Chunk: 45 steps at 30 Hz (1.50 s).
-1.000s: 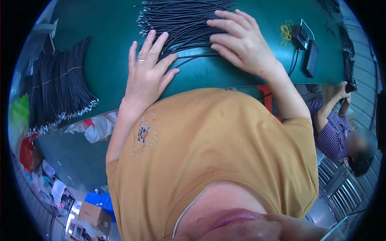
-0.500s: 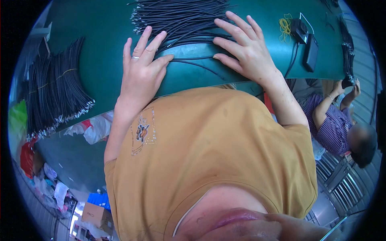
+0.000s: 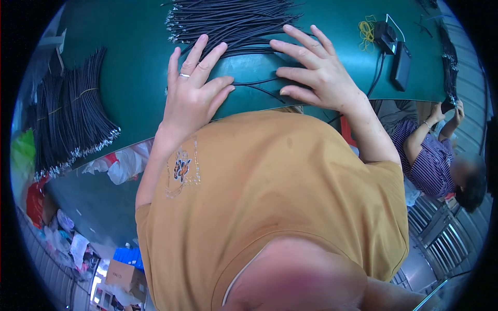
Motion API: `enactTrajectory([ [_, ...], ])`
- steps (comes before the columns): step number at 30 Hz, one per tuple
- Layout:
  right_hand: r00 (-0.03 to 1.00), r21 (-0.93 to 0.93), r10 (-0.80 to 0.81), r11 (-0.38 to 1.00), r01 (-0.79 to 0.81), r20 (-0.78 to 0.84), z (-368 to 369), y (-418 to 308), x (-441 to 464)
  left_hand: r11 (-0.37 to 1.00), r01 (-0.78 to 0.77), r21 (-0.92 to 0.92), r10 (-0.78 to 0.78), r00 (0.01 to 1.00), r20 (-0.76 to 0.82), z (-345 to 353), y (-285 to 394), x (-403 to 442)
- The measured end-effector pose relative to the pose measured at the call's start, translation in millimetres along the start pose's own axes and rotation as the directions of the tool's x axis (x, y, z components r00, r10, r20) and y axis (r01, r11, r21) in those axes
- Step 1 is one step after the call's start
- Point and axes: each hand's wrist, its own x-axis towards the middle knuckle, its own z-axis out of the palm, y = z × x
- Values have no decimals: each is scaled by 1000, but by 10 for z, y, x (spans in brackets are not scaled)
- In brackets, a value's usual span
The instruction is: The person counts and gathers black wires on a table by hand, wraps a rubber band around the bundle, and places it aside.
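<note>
My left hand (image 3: 196,93), with a ring on one finger, is palm down near the table's front edge. Its thumb and index finger are pinched together at the left end of a thin black cable (image 3: 254,83), while the other fingers are stretched out. Opposite it, my right hand (image 3: 320,72) is spread, its index fingertip touching the right part of that cable and its thumb apart below. A second loose cable (image 3: 267,93) curves down toward the table edge. Beyond both hands lies a large pile of black cables (image 3: 233,23) with silvery ends at the left.
A tied bundle of black cables (image 3: 72,106) lies at the left of the green table (image 3: 135,67). To the right are a yellow cord (image 3: 366,33), a black adapter (image 3: 385,37) and a black power bank (image 3: 401,67). A co-worker in a striped shirt (image 3: 428,160) sits at the right.
Both hands have come slightly nearer my body, the left also shifting right. The loose cables between them have moved closer to the table edge.
</note>
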Motion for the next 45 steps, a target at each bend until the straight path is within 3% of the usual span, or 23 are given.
enactTrajectory([
  [7,999,-79,40,996,-41,-19,174,117,308,1000,-2,-28,3,1000,29,-34,21,7],
  [10,991,-182,39,981,-61,-124,300,231,472,1000,17,-19,-17,999,32,-46,15,0],
  [13,998,-189,62,980,-64,-17,59,190,609,999,39,-9,-39,999,34,-61,21,-5],
  [16,999,-71,32,997,-30,15,-23,113,616,999,50,-15,-50,998,26,-66,23,-10],
  [20,999,-133,-6,991,1,-39,208,113,512,998,56,-31,-55,998,23,-50,7,-38],
  [23,1000,-177,17,984,-13,19,162,81,492,998,49,-42,-48,999,26,-53,-11,-33],
  [30,994,-90,29,996,-19,106,20,14,308,997,52,-50,-51,998,21,-36,-20,-35],
  [39,996,-147,78,986,-85,-53,-37,129,242,998,24,-65,-23,1000,19,-75,-11,-4],
  [42,997,-108,47,993,-39,67,-64,40,228,998,69,-6,-68,998,14,-65,21,50],
  [45,997,-34,37,999,-35,68,-60,52,178,997,60,44,-62,997,46,-28,2,32],
])
